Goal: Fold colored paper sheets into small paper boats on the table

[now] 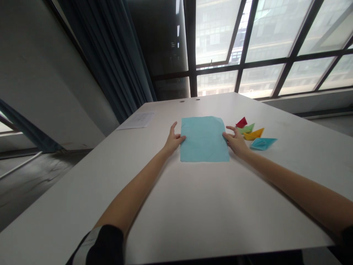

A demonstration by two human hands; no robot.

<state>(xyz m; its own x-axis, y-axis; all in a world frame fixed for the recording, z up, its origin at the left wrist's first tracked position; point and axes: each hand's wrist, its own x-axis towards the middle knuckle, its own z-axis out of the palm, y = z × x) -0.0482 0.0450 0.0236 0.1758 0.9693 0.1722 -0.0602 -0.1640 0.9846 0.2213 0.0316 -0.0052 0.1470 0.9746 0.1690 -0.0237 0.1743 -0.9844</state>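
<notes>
Light-blue paper sheet (204, 141) unfolded mid-table, between left hand (172, 141) and right hand (236, 141), thumbs at its side edges, index fingers spread clear of thumbs; can't tell if other fingers grip it from below. Folded red (242, 122), green (246, 129), yellow (253, 134) and blue paper pieces (263, 143) sit just beyond the right hand, on the white table (193, 206). Printed page (137, 120) at the table's left edge, windows (264, 33) behind.
</notes>
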